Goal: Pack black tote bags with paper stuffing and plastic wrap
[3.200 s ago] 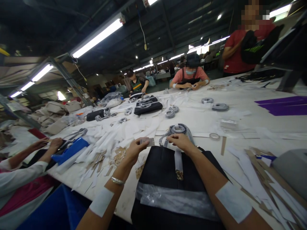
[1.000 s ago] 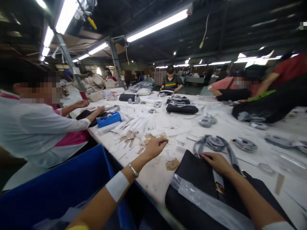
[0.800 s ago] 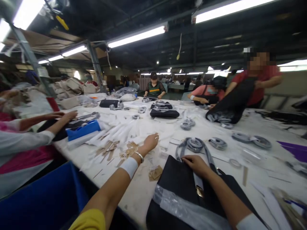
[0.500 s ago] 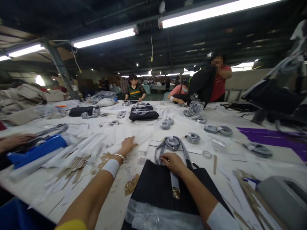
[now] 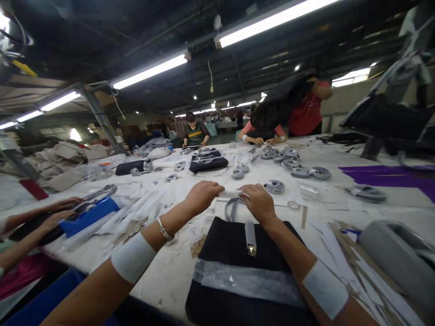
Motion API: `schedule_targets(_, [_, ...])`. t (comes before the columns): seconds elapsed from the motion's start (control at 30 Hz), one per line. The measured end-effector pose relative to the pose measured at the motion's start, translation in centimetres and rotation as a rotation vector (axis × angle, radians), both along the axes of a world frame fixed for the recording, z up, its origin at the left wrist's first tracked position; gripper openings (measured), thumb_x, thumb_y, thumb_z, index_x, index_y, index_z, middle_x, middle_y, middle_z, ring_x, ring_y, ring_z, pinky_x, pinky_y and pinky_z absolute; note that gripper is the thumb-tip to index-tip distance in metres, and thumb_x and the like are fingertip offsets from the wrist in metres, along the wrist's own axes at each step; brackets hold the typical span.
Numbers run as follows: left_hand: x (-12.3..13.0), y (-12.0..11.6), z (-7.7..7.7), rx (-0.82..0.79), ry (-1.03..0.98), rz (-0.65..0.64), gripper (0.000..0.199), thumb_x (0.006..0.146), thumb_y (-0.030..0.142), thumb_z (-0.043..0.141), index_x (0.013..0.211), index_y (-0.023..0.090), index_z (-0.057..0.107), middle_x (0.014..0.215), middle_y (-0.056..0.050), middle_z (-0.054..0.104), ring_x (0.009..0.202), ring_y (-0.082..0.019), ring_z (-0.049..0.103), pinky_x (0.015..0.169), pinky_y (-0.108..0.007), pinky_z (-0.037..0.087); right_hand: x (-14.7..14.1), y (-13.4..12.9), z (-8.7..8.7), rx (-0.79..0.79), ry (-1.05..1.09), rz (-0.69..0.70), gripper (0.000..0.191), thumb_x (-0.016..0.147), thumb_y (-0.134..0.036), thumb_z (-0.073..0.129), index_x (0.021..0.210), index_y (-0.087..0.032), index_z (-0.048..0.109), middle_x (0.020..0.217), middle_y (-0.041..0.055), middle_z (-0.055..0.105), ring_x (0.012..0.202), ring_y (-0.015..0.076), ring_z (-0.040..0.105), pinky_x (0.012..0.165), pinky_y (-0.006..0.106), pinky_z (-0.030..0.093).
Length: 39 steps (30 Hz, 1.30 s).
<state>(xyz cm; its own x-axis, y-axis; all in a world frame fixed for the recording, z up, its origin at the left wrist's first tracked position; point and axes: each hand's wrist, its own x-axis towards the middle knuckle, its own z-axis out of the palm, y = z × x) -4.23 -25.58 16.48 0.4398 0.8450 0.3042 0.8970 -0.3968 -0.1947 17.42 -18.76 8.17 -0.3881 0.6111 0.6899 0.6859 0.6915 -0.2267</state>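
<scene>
A black bag [image 5: 217, 246] lies on the table in front of me, a clear plastic strip [image 5: 248, 280] across its lower part. On its front a grey strap tab [image 5: 250, 231] ends in a gold-coloured clasp [image 5: 252, 250]. Beyond its top edge stands a grey strap handle [image 5: 232, 209], partly hidden by my right hand. My left hand [image 5: 203, 198] and my right hand [image 5: 258, 203] face each other above that edge, fingers closed. Between their fingertips stretches a thin white strip [image 5: 231, 194], which looks like paper or soft wrapping.
Coiled grey straps [image 5: 273, 186] and black bags [image 5: 208, 164] lie across the table. Paper scraps [image 5: 353, 267] and a grey tape dispenser [image 5: 396, 253] are at right. A co-worker's hands [image 5: 61, 213] work beside a blue object [image 5: 90, 217] at left. Other people work opposite.
My left hand has come from the table over to the right hand. My right hand has left the strap handle and moved up; a white strip now spans both hands.
</scene>
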Motion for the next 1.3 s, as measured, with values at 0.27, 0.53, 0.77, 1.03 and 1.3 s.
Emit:
schedule_targets(0.27, [8.5, -2.1, -0.7, 0.218, -0.622, -0.143, 0.051, 0.092, 0.024, 0.056, 0.140, 0.024, 0.042, 0.135, -0.008, 0.055, 0.121, -0.023, 0.054, 0.106, -0.039, 0.043, 12.3, -2.3, 5.2, -0.125, 0.132, -0.407, 0.030, 0.086, -0.044, 0.062, 0.104, -0.022, 0.073, 0.101, 0.0064, 0.072, 0.094, 0.0263, 0.060, 0.075, 0.034, 0.043])
schedule_targets(0.53, [17.3, 2.9, -8.9, -0.418, -0.639, -0.311, 0.030, 0.093, 0.025, 0.050, 0.120, 0.018, 0.063, 0.115, -0.007, 0.069, 0.101, -0.020, 0.066, 0.091, -0.031, 0.050, 21.5, -6.9, -1.1, -0.456, 0.365, -0.493, 0.029, 0.084, -0.047, 0.056, 0.083, -0.019, 0.064, 0.072, 0.0034, 0.070, 0.065, 0.0193, 0.064, 0.059, 0.027, 0.040])
schedule_targets(0.77, [21.7, 4.5, -12.8, -0.318, -0.293, -0.545, 0.041, 0.102, 0.041, 0.034, 0.114, 0.020, 0.067, 0.103, -0.008, 0.072, 0.097, -0.022, 0.065, 0.092, -0.032, 0.046, 21.0, -9.0, -3.4, -0.580, 0.638, -0.435, 0.025, 0.087, -0.044, 0.055, 0.079, -0.020, 0.058, 0.058, 0.0011, 0.067, 0.049, 0.0159, 0.061, 0.053, 0.025, 0.045])
schedule_targets(1.03, [20.8, 5.4, -15.4, -0.025, -0.481, -0.499, 0.048, 0.103, 0.039, 0.025, 0.093, 0.019, 0.068, 0.085, -0.006, 0.070, 0.081, -0.019, 0.063, 0.079, -0.030, 0.045, 19.4, -7.8, -4.8, -0.709, 0.891, -0.331, 0.018, 0.090, -0.035, 0.055, 0.087, -0.018, 0.057, 0.057, 0.0013, 0.067, 0.044, 0.0143, 0.061, 0.045, 0.021, 0.048])
schedule_targets(1.3, [20.4, 5.6, -15.2, 0.147, -0.562, -0.560, 0.042, 0.102, 0.034, 0.029, 0.092, 0.017, 0.066, 0.082, -0.006, 0.070, 0.079, -0.018, 0.063, 0.078, -0.030, 0.045, 17.7, -7.9, -4.1, -0.944, 0.630, -0.137, 0.013, 0.089, -0.030, 0.055, 0.092, -0.018, 0.056, 0.051, -0.0032, 0.061, 0.044, 0.0147, 0.059, 0.045, 0.022, 0.046])
